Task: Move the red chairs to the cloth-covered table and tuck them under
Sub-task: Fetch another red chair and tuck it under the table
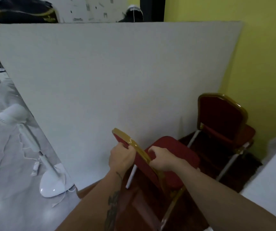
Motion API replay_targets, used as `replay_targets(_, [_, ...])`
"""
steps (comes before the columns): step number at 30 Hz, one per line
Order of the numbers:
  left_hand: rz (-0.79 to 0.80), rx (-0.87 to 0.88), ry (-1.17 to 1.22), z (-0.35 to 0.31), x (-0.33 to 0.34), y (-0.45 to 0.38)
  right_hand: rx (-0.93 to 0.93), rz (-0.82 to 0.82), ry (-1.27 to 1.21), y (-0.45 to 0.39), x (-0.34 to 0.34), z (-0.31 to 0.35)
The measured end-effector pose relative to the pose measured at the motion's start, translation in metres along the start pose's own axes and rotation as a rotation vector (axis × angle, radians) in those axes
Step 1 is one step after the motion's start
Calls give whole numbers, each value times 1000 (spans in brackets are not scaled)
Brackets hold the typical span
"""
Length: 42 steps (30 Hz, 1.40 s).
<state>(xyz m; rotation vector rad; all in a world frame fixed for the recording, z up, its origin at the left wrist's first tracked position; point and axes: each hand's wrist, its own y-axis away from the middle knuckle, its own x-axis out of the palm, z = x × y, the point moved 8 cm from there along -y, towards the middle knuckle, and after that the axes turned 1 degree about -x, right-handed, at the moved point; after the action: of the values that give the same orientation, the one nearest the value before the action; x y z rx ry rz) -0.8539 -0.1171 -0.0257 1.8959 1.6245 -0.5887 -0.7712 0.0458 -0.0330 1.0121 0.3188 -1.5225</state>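
A red padded chair (172,152) with a gold frame stands just in front of me, its backrest towards me. My left hand (121,158) grips the left part of the backrest's top rail. My right hand (163,158) grips the same rail a little further right. A second red chair (222,117) of the same kind stands further back on the right, in the corner by the yellow wall, facing right. A pale cloth-covered surface (275,172) shows at the right edge; I cannot tell whether it is the table.
A tall grey partition board (100,77) stands close behind the chairs. A white pedestal fan (34,139) with a loose cord stands on the grey floor at the left. The yellow wall (258,55) closes the right side.
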Motion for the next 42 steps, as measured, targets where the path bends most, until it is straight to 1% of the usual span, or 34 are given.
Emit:
replay_targets(5, [39,-31,-7,-10,20,-58,41,52,57,-35,13,7])
replay_targets(11, [224,-58,-44,-15,52,-105,206,47,188,-56,29,-6])
replay_targets(14, [213,-26,1,-18,56,-112,286,24,253,-62,29,-6])
replay_targets(19, [218,-37,-9,-20,63,-124,373,32,207,-66,23,0])
replay_targets(21, [285,14,-32,-23,69,-130,428,0,183,-65,26,0])
replay_targets(23, [300,37,-37,-22,73,-130,438,3,188,-63,28,-1])
replay_targets(25, [351,86,-45,-27,79,-134,460,-2,165,-61,31,-1])
replay_targets(29, [502,193,-67,-45,96,-137,508,-22,135,-57,30,-6])
replay_targets(33, [577,281,-88,-65,115,-125,556,-41,125,-42,31,-21])
replay_targets(39, [757,362,-64,-90,148,-104,614,-98,87,-25,25,-50])
replay_targets(42, [772,334,-57,-99,164,-96,644,-143,18,-17,23,-66])
